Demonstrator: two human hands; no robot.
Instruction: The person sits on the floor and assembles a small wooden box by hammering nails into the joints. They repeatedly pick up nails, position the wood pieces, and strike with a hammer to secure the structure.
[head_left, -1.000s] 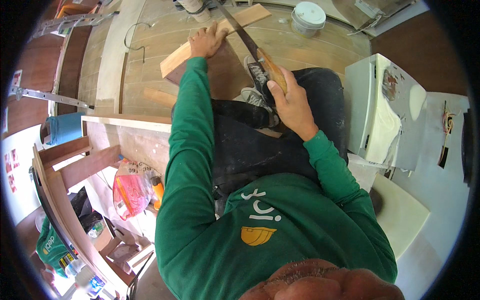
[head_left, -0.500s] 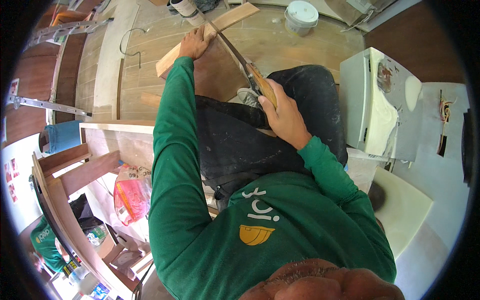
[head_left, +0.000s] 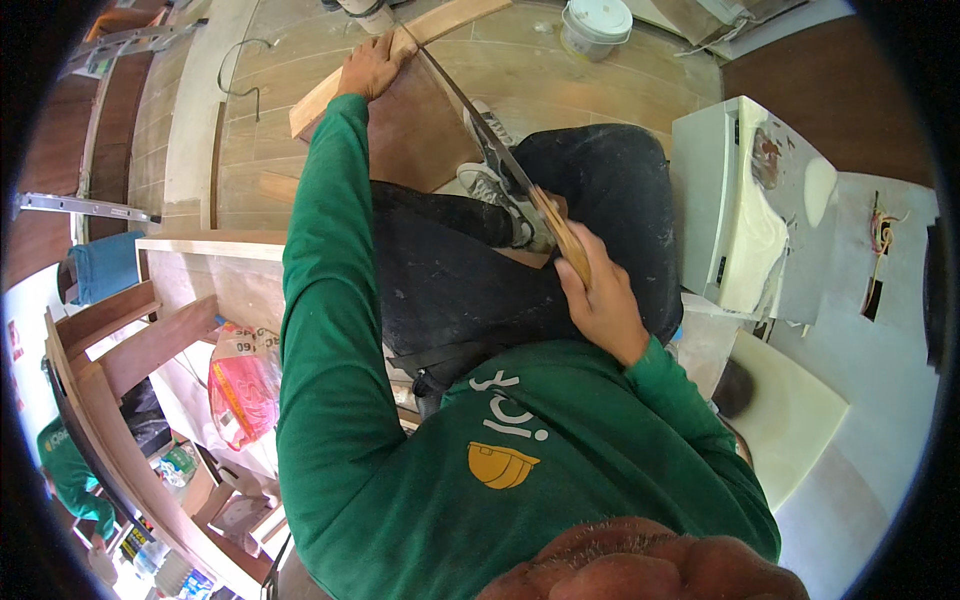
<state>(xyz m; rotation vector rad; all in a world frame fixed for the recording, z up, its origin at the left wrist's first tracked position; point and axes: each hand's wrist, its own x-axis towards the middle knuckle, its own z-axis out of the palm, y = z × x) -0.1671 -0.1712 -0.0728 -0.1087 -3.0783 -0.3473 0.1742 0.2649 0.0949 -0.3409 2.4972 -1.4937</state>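
Observation:
A light wooden board [head_left: 318, 103] lies slantwise at the far side, over a brown panel [head_left: 415, 135]. My left hand [head_left: 368, 68] presses down on the board, its fingers curled over the wood close to the cut. In my right hand [head_left: 606, 300] is the wooden handle of a handsaw [head_left: 475, 115], gripped above my right thigh. The saw's blade runs diagonally away from me, and its far end rests against the board just right of my left hand. How deep the blade sits in the wood cannot be made out.
A white lidded bucket [head_left: 596, 25] stands far right, and a grey cabinet [head_left: 708, 195] nearer on that side. On the left are a wooden frame [head_left: 210, 243], a pink and orange bag [head_left: 243, 395] and a ladder [head_left: 90, 207]. A bent black cable [head_left: 238, 92] lies on the floor.
My right hand has drawn the handsaw back toward my body and slightly right, so more of the blade shows. My left hand stays on the board. The view has shifted a little.

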